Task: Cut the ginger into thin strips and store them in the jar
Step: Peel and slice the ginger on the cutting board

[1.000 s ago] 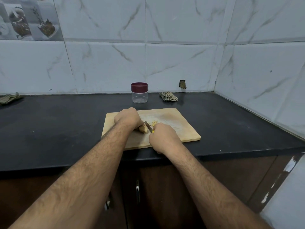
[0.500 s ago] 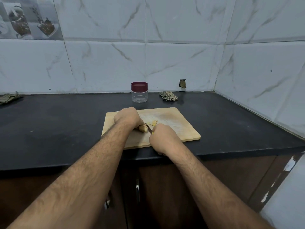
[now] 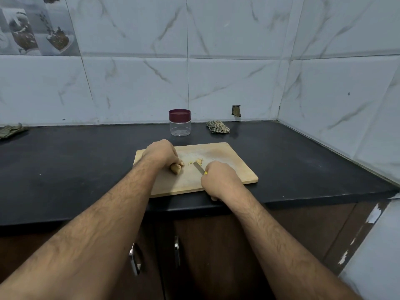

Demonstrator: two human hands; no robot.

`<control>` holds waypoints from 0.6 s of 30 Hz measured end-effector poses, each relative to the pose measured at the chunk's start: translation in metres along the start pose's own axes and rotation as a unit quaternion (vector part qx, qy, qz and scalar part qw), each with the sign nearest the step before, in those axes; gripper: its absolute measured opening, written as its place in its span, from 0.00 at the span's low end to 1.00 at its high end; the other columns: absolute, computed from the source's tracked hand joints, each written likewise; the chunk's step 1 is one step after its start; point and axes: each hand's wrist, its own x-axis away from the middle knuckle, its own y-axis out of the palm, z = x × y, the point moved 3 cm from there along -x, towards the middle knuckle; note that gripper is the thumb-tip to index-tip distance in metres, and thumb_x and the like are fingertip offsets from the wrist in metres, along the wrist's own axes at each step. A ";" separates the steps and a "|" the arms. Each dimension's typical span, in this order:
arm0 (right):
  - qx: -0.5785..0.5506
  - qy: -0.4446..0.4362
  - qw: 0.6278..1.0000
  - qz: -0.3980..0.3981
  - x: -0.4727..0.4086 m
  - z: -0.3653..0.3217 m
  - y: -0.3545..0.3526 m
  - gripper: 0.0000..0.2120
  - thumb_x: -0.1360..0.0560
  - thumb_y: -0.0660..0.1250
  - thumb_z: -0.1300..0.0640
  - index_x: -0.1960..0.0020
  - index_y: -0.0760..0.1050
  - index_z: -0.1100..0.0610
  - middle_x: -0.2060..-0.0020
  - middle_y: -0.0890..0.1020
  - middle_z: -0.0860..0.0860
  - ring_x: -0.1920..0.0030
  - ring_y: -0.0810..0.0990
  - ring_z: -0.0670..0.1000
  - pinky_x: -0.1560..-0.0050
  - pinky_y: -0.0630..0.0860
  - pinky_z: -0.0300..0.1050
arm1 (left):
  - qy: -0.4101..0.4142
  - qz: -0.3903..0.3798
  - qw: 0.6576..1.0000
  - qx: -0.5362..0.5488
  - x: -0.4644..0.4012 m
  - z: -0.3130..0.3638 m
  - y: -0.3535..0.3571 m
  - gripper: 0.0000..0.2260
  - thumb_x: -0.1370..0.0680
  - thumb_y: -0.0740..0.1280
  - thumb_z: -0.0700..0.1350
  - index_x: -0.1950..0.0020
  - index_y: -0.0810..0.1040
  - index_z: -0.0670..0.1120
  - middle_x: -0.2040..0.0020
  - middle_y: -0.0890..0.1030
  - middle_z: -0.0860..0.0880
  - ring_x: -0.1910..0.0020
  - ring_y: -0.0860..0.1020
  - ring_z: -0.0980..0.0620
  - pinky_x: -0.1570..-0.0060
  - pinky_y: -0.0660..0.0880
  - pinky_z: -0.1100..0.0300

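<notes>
Head view: ginger (image 3: 176, 168) sits on the cutting board (image 3: 227, 167) near the tabletop's front edge, pinned under my left hand (image 3: 161, 153), fingers curled over it. Right hand (image 3: 218, 178) has a closed grip on the knife (image 3: 199, 167), blade resting just beside a few cut strips (image 3: 198, 162), apart from the main piece. Most ginger looks uncut. For good strips I'd keep knuckles ahead of fingertips, slice thin planks first, then stack. Jar (image 3: 179, 122), lid on, stands toward the back edge.

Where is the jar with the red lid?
The jar stands on the black counter by the wall, behind the cutting board, left of a crumpled cloth.
</notes>
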 end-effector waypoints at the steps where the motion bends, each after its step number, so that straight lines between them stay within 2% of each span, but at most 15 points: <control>1: -0.002 -0.001 1.000 0.004 0.000 0.001 0.000 0.09 0.27 0.57 0.64 0.52 0.74 0.57 0.66 0.76 0.53 0.60 0.79 0.56 0.69 0.68 0.43 | 0.000 0.003 1.000 0.004 -0.001 -0.001 0.000 0.06 0.27 0.75 0.52 0.52 0.85 0.54 0.54 0.84 0.52 0.49 0.80 0.50 0.48 0.80 0.55; 4: 0.000 -0.009 1.000 0.025 0.001 0.000 -0.002 0.11 0.27 0.58 0.62 0.49 0.76 0.57 0.62 0.77 0.52 0.56 0.78 0.56 0.65 0.68 0.44 | 0.008 0.022 1.000 0.017 0.002 -0.004 0.002 0.05 0.26 0.73 0.53 0.52 0.85 0.54 0.56 0.83 0.54 0.50 0.78 0.53 0.56 0.74 0.59; 7: 0.021 -0.019 0.998 0.056 0.003 -0.005 -0.005 0.11 0.25 0.60 0.60 0.46 0.77 0.54 0.57 0.77 0.50 0.55 0.74 0.54 0.59 0.67 0.45 | 0.010 0.053 0.997 0.063 0.006 -0.010 0.006 0.05 0.24 0.71 0.52 0.52 0.84 0.53 0.57 0.81 0.56 0.51 0.77 0.54 0.58 0.70 0.59; 10: 0.039 -0.026 0.997 0.057 0.002 -0.012 -0.004 0.11 0.24 0.60 0.60 0.45 0.77 0.54 0.56 0.75 0.50 0.55 0.72 0.54 0.57 0.67 0.45 | 0.020 0.113 0.986 0.118 0.014 -0.016 0.008 0.07 0.21 0.67 0.52 0.48 0.83 0.52 0.56 0.80 0.55 0.49 0.78 0.52 0.55 0.71 0.59; 13: 0.045 -0.025 0.998 0.046 0.000 -0.017 0.001 0.10 0.24 0.60 0.60 0.45 0.77 0.54 0.53 0.78 0.51 0.55 0.72 0.54 0.57 0.68 0.44 | 0.032 0.173 0.973 0.148 0.021 -0.019 0.013 0.10 0.21 0.65 0.52 0.46 0.83 0.50 0.52 0.84 0.52 0.47 0.79 0.50 0.52 0.73 0.58; 18: 0.058 -0.018 0.996 0.068 0.002 -0.013 -0.001 0.11 0.23 0.60 0.60 0.45 0.77 0.55 0.51 0.80 0.52 0.52 0.75 0.54 0.56 0.69 0.45 | 0.030 0.174 0.970 0.167 0.021 -0.023 0.025 0.12 0.22 0.65 0.55 0.44 0.82 0.50 0.51 0.85 0.52 0.46 0.80 0.49 0.46 0.77 0.53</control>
